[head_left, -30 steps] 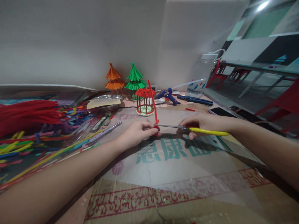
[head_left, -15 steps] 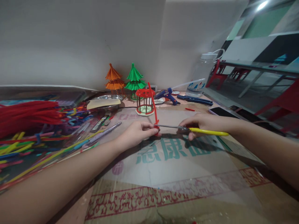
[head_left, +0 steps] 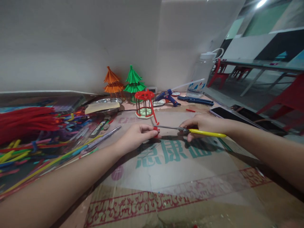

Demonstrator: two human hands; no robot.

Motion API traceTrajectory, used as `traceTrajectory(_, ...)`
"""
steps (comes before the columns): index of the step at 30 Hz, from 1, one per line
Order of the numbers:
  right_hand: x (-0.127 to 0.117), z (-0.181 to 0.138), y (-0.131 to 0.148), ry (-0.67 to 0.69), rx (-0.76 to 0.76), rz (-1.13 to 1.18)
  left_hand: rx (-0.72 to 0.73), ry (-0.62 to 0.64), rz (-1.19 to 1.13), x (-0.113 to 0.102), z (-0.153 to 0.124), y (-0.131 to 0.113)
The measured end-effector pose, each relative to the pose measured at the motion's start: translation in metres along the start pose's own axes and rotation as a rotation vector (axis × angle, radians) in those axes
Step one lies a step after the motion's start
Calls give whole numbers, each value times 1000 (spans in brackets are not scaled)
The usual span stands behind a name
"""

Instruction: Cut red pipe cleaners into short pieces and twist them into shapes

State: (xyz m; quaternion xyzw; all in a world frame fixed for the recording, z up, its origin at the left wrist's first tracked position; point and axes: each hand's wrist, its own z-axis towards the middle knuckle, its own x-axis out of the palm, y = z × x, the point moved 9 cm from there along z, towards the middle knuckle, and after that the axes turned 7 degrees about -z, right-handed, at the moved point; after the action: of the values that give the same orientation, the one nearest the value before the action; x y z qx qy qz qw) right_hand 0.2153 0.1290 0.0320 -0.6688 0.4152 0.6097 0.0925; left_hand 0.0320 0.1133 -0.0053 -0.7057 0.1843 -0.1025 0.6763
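Note:
My left hand [head_left: 141, 135] pinches a short bundle of red pipe cleaner [head_left: 155, 129] between thumb and fingers, just above the board. My right hand [head_left: 198, 126] grips yellow-handled scissors [head_left: 172, 127], their blades lying level across the red piece by my left fingertips. Above the blades a longer red pipe cleaner strip [head_left: 152, 109] leans away, its lower end close to the blades; whether it still joins the held piece I cannot tell. Behind it stands a small round pavilion frame [head_left: 144, 103] with a red top ring, brown posts and a pale base.
An orange tiered roof model [head_left: 113, 83] and a green one [head_left: 134, 81] stand by the wall. Nearby are a blue glue gun [head_left: 168, 97], a blue long-handled tool [head_left: 196, 100], a clear bottle [head_left: 199, 74] and a phone [head_left: 228, 115]. Pipe cleaners [head_left: 26, 118] are heaped at left.
The long red strip has dropped lower and tipped away at the scissor blades. Both hands keep nearly the same pose, while the whole view has shifted slightly.

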Motion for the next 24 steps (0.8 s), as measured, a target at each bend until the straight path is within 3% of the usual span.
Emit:
traceTrajectory(4,-17,-3,-15,-117,40,-57,-7,-27,-11,0,-2,-1)
traceTrajectory(8,-28,-9,-14,-163,45,-62,96,-215,142,-18,-4,-17)
traceTrajectory(11,-19,-9,4,-111,17,-100,163,-322,301,-30,-4,-27)
traceTrajectory(15,4,-4,26,-59,-57,-135,231,-344,388,-35,-2,-27)
traceTrajectory(21,11,-9,49,-71,-195,-264,247,-418,296,-43,-1,-22)
traceTrajectory(24,4,-8,52,-68,-174,-275,243,-402,239,-40,-2,-23)
